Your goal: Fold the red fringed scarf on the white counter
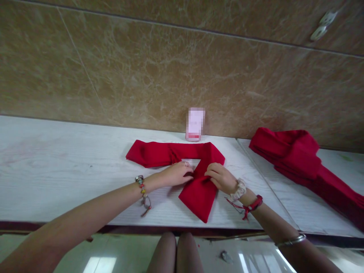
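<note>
A folded red sash [187, 150] of wide cloth lies on the white tabletop [71, 170]. It runs to the left along the back, then bends at the right and comes down toward me, ending in a slanted tip. Small gathers pucker its upper band near the middle. My left hand [179, 173] has its fingers curled at the left edge of the downward part, thumb and forefinger pinching the cloth. On the opposite edge, my right hand [220, 176] grips the same part with bent fingers, where a crease crosses the fabric. Both fingertips are partly hidden.
More red cloth [295, 159] lies in a heap at the right, trailing off the frame. A small pink box [195, 125], blurred out, stands against the marbled tile wall [142, 72]. A wall socket [324, 25] is at upper right. The table's dark front edge [127, 229] is above my knees.
</note>
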The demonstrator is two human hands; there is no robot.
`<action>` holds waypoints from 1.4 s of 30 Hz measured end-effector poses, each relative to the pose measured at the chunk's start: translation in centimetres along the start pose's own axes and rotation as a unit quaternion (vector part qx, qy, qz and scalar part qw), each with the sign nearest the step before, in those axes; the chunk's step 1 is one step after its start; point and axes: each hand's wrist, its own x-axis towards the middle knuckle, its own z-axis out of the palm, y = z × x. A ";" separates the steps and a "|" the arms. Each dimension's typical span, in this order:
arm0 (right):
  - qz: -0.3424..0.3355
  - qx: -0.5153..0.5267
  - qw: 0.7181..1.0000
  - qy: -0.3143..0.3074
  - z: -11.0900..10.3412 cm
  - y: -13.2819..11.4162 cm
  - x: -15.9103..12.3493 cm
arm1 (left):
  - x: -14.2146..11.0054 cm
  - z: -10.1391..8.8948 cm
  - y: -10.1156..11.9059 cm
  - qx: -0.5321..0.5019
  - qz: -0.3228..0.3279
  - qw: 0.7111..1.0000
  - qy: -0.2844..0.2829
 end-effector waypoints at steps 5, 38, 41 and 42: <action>-0.014 -0.024 0.999 0.023 0.3 -0.2 0.6 | 0.4 0.0 -0.2 -0.065 -0.045 0.997 -0.003; -0.038 0.008 0.995 -0.093 -3.8 -3.2 0.7 | -3.0 -0.7 3.1 -0.260 -0.177 0.949 0.028; -0.083 -0.012 0.988 -0.127 -3.6 -4.1 0.5 | -3.1 -0.9 3.2 -0.234 -0.204 0.950 0.024; -0.097 -0.025 0.987 -0.126 -3.4 -4.3 0.4 | -3.1 -0.9 3.2 -0.229 -0.213 0.950 0.027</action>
